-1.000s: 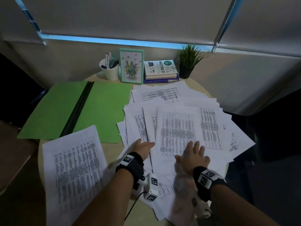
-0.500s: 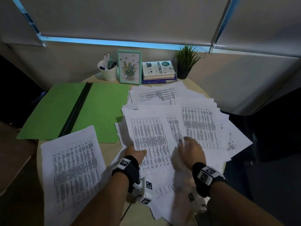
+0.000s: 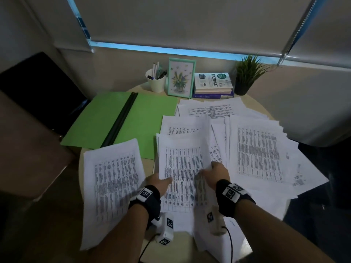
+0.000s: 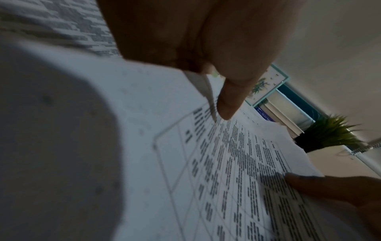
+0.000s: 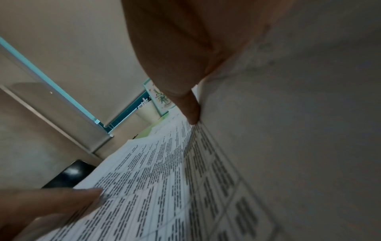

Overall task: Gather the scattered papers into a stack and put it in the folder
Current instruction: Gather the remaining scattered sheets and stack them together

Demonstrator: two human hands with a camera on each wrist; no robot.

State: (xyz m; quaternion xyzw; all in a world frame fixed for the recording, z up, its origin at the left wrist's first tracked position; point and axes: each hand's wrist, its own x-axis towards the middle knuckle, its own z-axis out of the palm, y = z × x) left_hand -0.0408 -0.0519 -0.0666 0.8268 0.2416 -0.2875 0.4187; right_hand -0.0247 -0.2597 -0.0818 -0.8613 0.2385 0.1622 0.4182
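The papers (image 3: 182, 168) are thin matt white sheets with dark print. At ten o'clock the folder (image 3: 98, 118) looks like matt green card — its spine (image 3: 121, 118) dark, faintly glossy. The counter (image 3: 148, 86) is smooth, pale and wood-like.

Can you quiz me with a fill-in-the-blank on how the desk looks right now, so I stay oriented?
1. The folder lies open and its colour is ____.
2. Both the left hand and the right hand hold the same printed ____.
3. The picture frame stands between the pen cup and the stack of ____.
4. The potted plant stands to the ____ of the books.

Missing words: green; sheet; books; right
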